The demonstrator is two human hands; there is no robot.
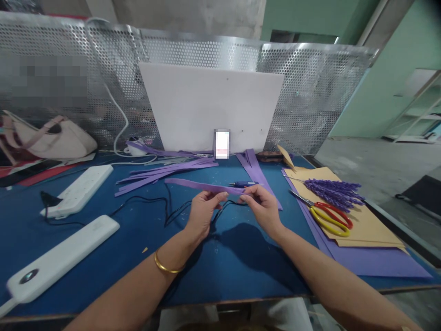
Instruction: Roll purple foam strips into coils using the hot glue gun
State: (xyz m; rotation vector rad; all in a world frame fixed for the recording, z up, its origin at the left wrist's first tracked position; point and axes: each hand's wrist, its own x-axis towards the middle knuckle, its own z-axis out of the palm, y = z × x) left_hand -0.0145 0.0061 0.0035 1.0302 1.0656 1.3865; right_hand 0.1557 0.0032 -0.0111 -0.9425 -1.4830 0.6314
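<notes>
Over the middle of the blue table, my left hand (204,210) pinches a long purple strip (193,185) between thumb and fingers. The strip's free end reaches out to the left. My right hand (261,205) grips the same strip near its right end. Just behind my hands lies a dark blue pen-like tool (244,184), partly hidden by the strip and my right fingers. A thin black cable (144,199) runs on the table beneath my hands. More purple strips (161,174) lie behind and to the left, and others (258,172) fan out behind my right hand.
At right, scissors (320,212) with red and yellow handles and purple flower sprigs (336,191) lie on tan sheets (374,225) over purple sheets (386,264). Left are a white power strip (82,188) and a long white device (65,255). A white board (213,103) stands behind.
</notes>
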